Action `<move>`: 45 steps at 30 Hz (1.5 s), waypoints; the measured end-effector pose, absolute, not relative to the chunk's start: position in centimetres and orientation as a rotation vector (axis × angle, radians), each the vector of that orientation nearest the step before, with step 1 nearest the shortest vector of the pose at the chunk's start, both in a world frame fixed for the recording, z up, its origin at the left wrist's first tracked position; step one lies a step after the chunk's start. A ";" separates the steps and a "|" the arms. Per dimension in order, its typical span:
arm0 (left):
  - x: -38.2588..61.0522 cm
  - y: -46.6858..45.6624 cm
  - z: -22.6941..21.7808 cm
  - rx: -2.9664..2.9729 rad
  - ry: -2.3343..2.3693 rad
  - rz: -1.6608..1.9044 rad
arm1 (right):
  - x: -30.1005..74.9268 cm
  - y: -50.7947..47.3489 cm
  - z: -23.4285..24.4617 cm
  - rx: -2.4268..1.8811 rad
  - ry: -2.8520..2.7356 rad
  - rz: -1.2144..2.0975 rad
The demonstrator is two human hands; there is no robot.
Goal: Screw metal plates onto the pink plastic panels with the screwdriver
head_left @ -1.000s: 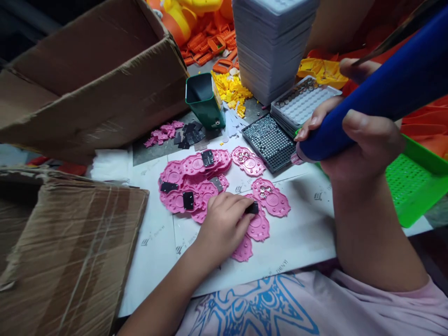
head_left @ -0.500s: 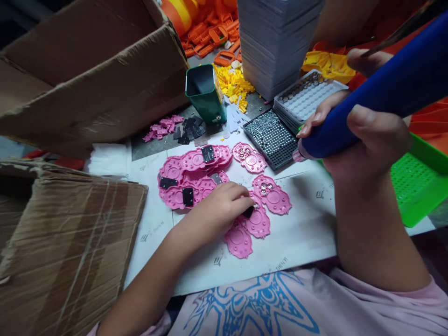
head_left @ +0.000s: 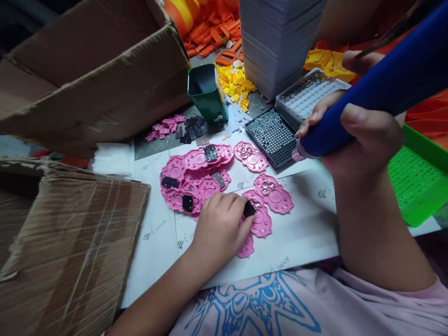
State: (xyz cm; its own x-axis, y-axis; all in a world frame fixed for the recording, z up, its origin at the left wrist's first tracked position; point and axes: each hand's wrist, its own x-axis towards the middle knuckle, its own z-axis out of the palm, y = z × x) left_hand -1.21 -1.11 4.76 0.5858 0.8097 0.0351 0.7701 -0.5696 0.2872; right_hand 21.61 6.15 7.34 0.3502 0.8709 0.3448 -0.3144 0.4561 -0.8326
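My left hand (head_left: 222, 221) pinches a small black cover plate (head_left: 249, 209) between thumb and fingers, at the upper end of a pink plastic casing (head_left: 262, 223) with shiny metal contacts. Partly under that hand lies a second pink casing (head_left: 247, 246). In my right hand (head_left: 371, 135) is a thick blue electric screwdriver (head_left: 350, 112), fingers wrapped round it, its pink-collared tip raised above the paper and pointing left and down. Two more casings with metal contacts, a near one (head_left: 274, 195) and a farther one (head_left: 251, 157), rest beyond my left hand.
Several pink casings, some with black plates, form a pile (head_left: 196, 175). Behind stand a black screw tray (head_left: 276, 144), a white tray (head_left: 308, 102), a green bin (head_left: 206, 100) and a grey stack (head_left: 276, 46). Cardboard boxes (head_left: 105, 88) flank the left; a green basket (head_left: 420, 177) the right.
My left hand has pulled back toward me and turned, showing more of the black plate and the metal contacts. The screwdriver stays held up, almost unmoved.
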 end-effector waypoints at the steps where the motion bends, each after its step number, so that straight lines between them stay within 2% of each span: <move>1: -1.3 -0.9 4.9 2.571 1.238 0.244 | 21.6 6.2 7.3 -0.759 -0.895 0.867; 6: -1.5 0.6 5.7 2.785 0.781 0.060 | 21.5 6.0 7.6 -0.836 -0.891 0.816; 9: -1.6 0.9 5.8 2.826 0.675 -0.010 | 21.5 5.9 7.8 -0.838 -0.881 0.833; 18: -0.6 -0.4 4.2 2.671 1.126 0.245 | 21.5 5.8 7.7 -0.816 -0.891 0.849; 33: -1.2 0.1 3.3 2.636 1.023 0.433 | 22.0 6.5 7.0 -0.694 -1.024 0.868; 45: -1.3 0.0 3.3 2.557 1.081 0.474 | 21.0 5.8 8.6 -0.815 -1.028 0.817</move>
